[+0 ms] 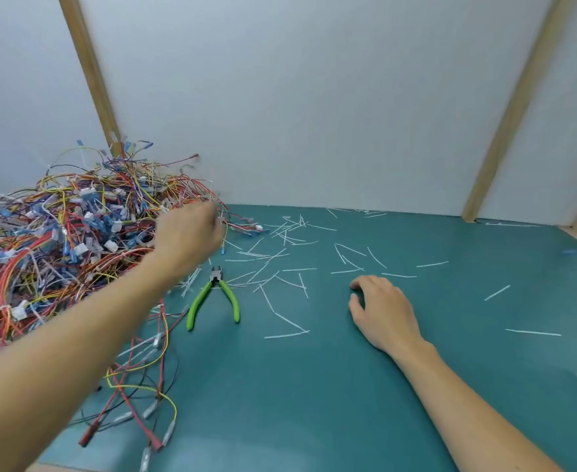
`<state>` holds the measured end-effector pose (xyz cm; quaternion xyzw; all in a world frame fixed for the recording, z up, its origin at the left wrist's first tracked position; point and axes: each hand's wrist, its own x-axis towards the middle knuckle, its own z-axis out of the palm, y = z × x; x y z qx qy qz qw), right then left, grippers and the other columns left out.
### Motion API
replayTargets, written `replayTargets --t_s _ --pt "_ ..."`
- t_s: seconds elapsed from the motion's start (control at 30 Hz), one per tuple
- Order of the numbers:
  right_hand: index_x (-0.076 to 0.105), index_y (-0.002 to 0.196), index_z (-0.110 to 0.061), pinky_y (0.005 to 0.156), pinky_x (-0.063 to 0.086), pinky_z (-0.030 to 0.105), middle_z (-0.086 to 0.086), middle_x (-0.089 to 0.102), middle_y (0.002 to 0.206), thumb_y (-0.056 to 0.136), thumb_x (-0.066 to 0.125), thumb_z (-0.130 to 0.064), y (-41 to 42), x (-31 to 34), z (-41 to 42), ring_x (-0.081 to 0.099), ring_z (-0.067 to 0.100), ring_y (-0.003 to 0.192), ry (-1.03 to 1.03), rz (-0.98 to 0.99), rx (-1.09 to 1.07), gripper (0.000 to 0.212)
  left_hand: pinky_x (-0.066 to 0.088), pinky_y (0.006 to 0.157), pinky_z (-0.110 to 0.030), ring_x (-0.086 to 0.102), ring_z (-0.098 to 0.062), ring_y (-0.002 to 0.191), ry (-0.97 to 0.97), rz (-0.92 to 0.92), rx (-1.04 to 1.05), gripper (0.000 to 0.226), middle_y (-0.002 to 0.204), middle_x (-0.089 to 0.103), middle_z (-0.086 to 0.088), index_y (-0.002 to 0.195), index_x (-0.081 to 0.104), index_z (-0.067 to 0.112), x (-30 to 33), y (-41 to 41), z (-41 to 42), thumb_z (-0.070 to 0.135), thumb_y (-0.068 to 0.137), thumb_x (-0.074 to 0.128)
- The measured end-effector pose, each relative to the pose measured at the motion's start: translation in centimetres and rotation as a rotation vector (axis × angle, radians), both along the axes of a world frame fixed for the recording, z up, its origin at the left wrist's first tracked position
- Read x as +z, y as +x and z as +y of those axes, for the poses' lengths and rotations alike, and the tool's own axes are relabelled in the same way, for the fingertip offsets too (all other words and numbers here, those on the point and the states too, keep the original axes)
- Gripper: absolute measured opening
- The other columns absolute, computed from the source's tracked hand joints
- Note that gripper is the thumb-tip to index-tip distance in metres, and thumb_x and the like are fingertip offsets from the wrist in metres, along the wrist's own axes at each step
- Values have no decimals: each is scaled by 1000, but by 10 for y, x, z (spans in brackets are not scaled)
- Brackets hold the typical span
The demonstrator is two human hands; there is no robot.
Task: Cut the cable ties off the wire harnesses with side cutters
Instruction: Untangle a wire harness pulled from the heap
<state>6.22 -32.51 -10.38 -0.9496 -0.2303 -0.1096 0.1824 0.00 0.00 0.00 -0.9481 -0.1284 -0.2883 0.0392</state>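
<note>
Head view is showing a big heap of wire harnesses point(59, 233) lying on the left of the green desk point(348, 386), with a loose harness point(144, 386) trailing toward the near edge. Above the heap's right edge the left hand point(186, 238) is reaching in — it is blurred, so I cannot tell how its fingers are set. Green-handled side cutters point(213, 296) are lying untouched just right of the heap. Cut cable ties point(280, 260) are scattering across the middle. Farther right, the right hand point(380, 310) is resting on the desk — fingers loosely curled, holding nothing.
</note>
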Motion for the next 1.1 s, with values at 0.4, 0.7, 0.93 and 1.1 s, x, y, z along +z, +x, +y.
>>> replayTargets --t_s 0.4,0.7,0.93,1.1 --pt "64 119 -19 98 41 30 -8 67 121 103 50 -26 1 -2 0 56 15 116 30 -33 7 23 43 51 -29 55 -26 53 -18 132 284 39 57 55 -8 66 55 7 -15 -2 74 27 98 52" --pt "64 119 -20 99 40 30 -9 66 122 102 51 -27 5 -4 0 55 15 117 34 -26 5 23 34 58 -40 48 -29 62 -295 -411 -22 36 71 52 -4 99 48 11 8 31 -8 40 107 29" --pt "72 103 -25 84 46 30 -15 72 104 101 56 -28 4 1 0 62 9 100 377 30 -37 16 44 63 -35 66 -33 81 -56 149 -271 25 82 71 -6 86 63 17 -36 21 -81 39 90 52" --pt "74 90 -15 50 48 21 -2 76 78 106 52 -37 14 34 53 62 6 53 773 679 -21 35 41 67 -36 68 -33 85 143 219 -257 32 89 72 -8 90 61 20 -70 -1 -106 46 98 43"
